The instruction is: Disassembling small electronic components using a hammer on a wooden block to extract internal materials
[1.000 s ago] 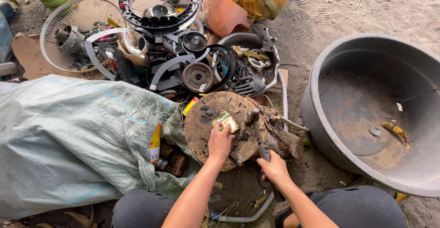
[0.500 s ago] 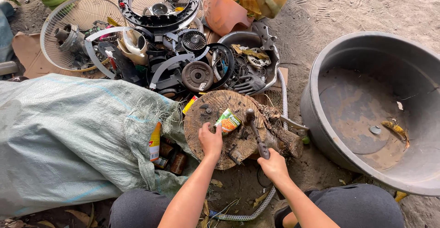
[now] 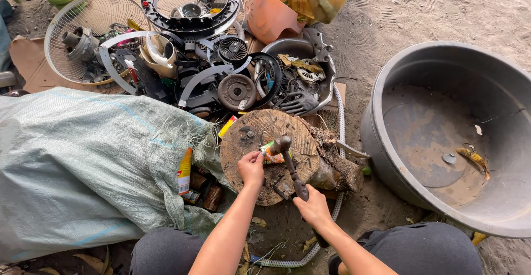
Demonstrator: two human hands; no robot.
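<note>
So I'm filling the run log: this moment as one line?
left hand: pins small can on stump | right hand: grips hammer, head at can

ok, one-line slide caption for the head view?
Left hand steadies small can on stump; right hand holds hammer.
</note>
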